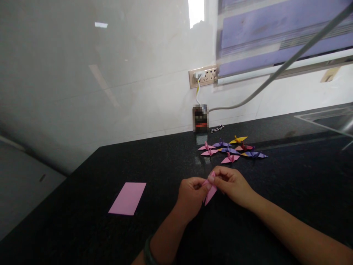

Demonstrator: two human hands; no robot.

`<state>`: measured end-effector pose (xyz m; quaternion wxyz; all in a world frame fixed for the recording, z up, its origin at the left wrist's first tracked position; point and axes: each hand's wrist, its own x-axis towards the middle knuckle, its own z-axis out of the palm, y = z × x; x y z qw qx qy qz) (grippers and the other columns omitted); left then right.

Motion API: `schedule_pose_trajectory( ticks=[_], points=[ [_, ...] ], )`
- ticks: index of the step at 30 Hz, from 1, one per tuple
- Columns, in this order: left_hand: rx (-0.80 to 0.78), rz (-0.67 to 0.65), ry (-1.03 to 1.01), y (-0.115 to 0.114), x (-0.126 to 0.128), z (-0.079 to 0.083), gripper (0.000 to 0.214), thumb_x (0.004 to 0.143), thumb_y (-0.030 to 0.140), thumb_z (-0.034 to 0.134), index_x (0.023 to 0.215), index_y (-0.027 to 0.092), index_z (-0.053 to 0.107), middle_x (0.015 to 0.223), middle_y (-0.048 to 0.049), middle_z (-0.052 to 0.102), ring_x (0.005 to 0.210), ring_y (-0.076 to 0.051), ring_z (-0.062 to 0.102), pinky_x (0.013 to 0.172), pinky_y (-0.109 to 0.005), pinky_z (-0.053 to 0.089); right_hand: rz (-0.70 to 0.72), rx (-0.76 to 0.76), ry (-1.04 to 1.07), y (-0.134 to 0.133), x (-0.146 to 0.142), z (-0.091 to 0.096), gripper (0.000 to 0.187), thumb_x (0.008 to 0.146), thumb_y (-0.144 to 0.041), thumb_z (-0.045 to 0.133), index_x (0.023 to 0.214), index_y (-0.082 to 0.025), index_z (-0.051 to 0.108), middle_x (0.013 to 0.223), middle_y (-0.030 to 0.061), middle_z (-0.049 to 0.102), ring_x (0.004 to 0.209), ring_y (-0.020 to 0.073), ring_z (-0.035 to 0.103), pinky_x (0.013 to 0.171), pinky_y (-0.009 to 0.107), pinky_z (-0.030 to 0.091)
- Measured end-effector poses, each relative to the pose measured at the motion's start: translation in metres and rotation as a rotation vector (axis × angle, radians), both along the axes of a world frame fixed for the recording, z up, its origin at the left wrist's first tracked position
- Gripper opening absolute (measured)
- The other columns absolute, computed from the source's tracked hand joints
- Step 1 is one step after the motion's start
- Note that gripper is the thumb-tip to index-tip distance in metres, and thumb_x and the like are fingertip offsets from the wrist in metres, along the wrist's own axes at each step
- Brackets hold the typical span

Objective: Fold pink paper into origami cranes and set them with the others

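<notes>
Between my two hands is a piece of pink folded origami paper [211,194], narrow and pointed at its lower end. My left hand [191,197] pinches its left side between thumb and fingers. At its upper tip, my right hand [233,184] grips with thumb and forefinger. The fingers cover part of the folds. Beyond my hands, several finished paper cranes stand in a group, among them a pink crane [230,158], a purple crane [254,154] and a yellow crane [238,140]. A flat pink sheet of paper [128,198] lies to the left.
The black countertop [91,191] meets a pale wall. A phone-like device with a blurred face [200,118] leans there, wired to a wall socket [203,76]. Beside it lies a small beaded strand [217,129]. A grey cable [264,90] crosses upper right; a sink edge [317,121] shows at right.
</notes>
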<state>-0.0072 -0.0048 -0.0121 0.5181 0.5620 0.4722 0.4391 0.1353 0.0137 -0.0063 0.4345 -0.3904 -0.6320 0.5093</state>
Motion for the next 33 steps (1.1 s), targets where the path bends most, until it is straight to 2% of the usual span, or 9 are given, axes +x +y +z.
schedule_pose_trajectory(
  ticks=[3, 8, 11, 15, 18, 22, 26, 28, 33],
  points=[
    [-0.070, -0.017, -0.050, -0.001, 0.003, 0.003, 0.021, 0.065, 0.033, 0.059, 0.067, 0.012, 0.059, 0.058, -0.0011, 0.058, 0.052, -0.010, 0.051, 0.050, -0.020, 0.038, -0.050, -0.041, -0.015, 0.002, 0.002, -0.002, 0.025, 0.069, -0.038, 0.057, 0.062, -0.015, 0.051, 0.052, -0.0041, 0.045, 0.042, 0.0056, 0.037, 0.039, 0.019, 0.028],
    [-0.243, -0.114, -0.092, -0.002, 0.005, 0.005, 0.031, 0.067, 0.039, 0.056, 0.081, 0.011, 0.058, 0.074, -0.0072, 0.062, 0.056, -0.012, 0.056, 0.051, -0.021, 0.040, -0.098, -0.065, 0.060, 0.003, 0.004, -0.004, 0.026, 0.070, -0.038, 0.056, 0.060, -0.015, 0.049, 0.053, -0.0034, 0.046, 0.041, 0.0058, 0.040, 0.039, 0.019, 0.031],
    [-0.199, -0.108, -0.051, -0.002, 0.004, 0.005, 0.030, 0.068, 0.040, 0.053, 0.075, 0.010, 0.058, 0.068, -0.0064, 0.061, 0.048, -0.009, 0.052, 0.045, -0.020, 0.038, -0.087, -0.087, 0.093, 0.002, 0.003, -0.004, 0.024, 0.071, -0.037, 0.055, 0.062, -0.016, 0.049, 0.053, -0.0036, 0.047, 0.042, 0.0059, 0.041, 0.039, 0.019, 0.032],
    [-0.129, -0.107, 0.011, -0.002, 0.003, 0.006, 0.029, 0.070, 0.039, 0.051, 0.066, 0.011, 0.058, 0.060, -0.0042, 0.059, 0.041, -0.007, 0.045, 0.040, -0.019, 0.035, 0.060, -0.138, 0.032, 0.000, 0.002, -0.005, 0.025, 0.068, -0.038, 0.058, 0.070, -0.015, 0.052, 0.054, -0.0020, 0.052, 0.043, 0.0070, 0.044, 0.038, 0.018, 0.030],
    [-0.092, -0.113, 0.069, -0.003, 0.002, 0.008, 0.028, 0.069, 0.038, 0.053, 0.063, 0.012, 0.058, 0.056, -0.0029, 0.057, 0.040, -0.007, 0.044, 0.039, -0.018, 0.034, 0.103, -0.152, -0.013, 0.000, 0.002, -0.005, 0.027, 0.065, -0.040, 0.060, 0.067, -0.014, 0.052, 0.049, -0.0020, 0.053, 0.040, 0.0068, 0.043, 0.036, 0.017, 0.027],
    [-0.096, -0.157, 0.056, -0.003, 0.001, 0.010, 0.026, 0.068, 0.037, 0.054, 0.063, 0.012, 0.060, 0.057, -0.0036, 0.058, 0.042, -0.008, 0.047, 0.042, -0.019, 0.037, 0.093, -0.144, 0.002, -0.001, 0.003, -0.004, 0.029, 0.067, -0.041, 0.057, 0.061, -0.014, 0.053, 0.049, -0.0018, 0.052, 0.038, 0.0061, 0.039, 0.036, 0.018, 0.024],
    [-0.106, -0.170, 0.050, -0.002, -0.003, 0.009, 0.027, 0.069, 0.037, 0.054, 0.064, 0.011, 0.060, 0.058, -0.0048, 0.059, 0.044, -0.009, 0.050, 0.043, -0.020, 0.038, 0.076, -0.144, 0.027, 0.001, 0.004, -0.007, 0.039, 0.076, -0.045, 0.045, 0.052, -0.014, 0.050, 0.041, -0.0038, 0.044, 0.035, 0.0056, 0.034, 0.036, 0.019, 0.024],
    [-0.113, -0.161, 0.051, -0.001, -0.004, 0.010, 0.026, 0.068, 0.036, 0.054, 0.064, 0.011, 0.060, 0.057, -0.0046, 0.060, 0.043, -0.009, 0.050, 0.043, -0.020, 0.038, 0.033, -0.143, 0.015, 0.003, 0.005, -0.008, 0.043, 0.077, -0.047, 0.042, 0.048, -0.015, 0.046, 0.037, -0.0051, 0.038, 0.034, 0.0054, 0.031, 0.036, 0.020, 0.023],
    [-0.077, -0.121, 0.070, 0.002, -0.007, 0.011, 0.027, 0.070, 0.037, 0.052, 0.061, 0.012, 0.056, 0.053, -0.0025, 0.057, 0.041, -0.008, 0.047, 0.041, -0.018, 0.035, -0.122, -0.057, -0.084, 0.007, 0.008, -0.009, 0.039, 0.072, -0.045, 0.050, 0.047, -0.016, 0.042, 0.041, -0.0058, 0.033, 0.037, 0.0048, 0.027, 0.034, 0.019, 0.019]
  ],
)
